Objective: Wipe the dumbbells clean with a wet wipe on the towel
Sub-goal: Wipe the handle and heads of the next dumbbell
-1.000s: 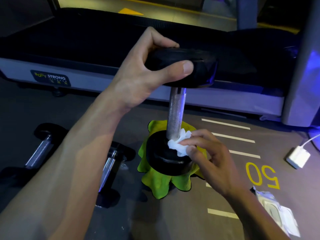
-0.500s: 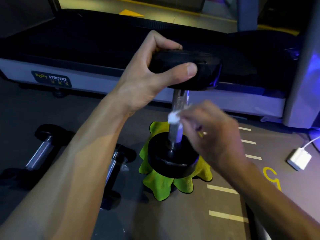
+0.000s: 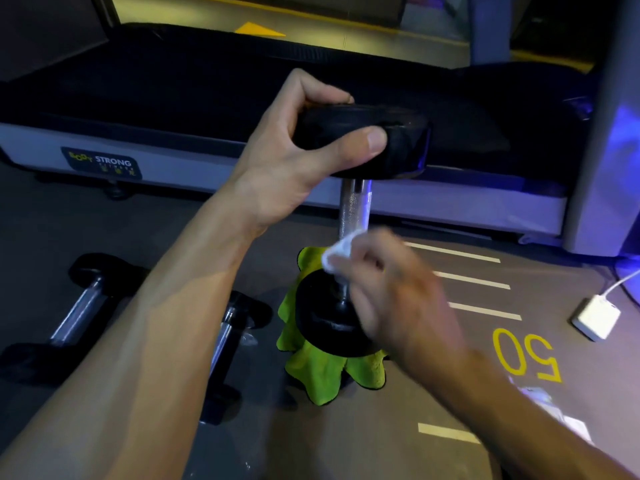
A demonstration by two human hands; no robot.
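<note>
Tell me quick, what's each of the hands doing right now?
Left hand: closed around the top end of the upright dumbbell.
Right hand: closed on the wet wipe, against the dumbbell's handle.

The upright dumbbell (image 3: 353,209) has a shiny metal bar with tiny rough bumps and 2 black ends that look like dull rubber. Under it lies a green towel (image 3: 322,375) of soft, fuzzy cloth. Against the bar is a white wet wipe (image 3: 337,254), thin and crumpled. Left of the towel, 2 more dumbbells (image 3: 74,313) have shiny metal bars.
</note>
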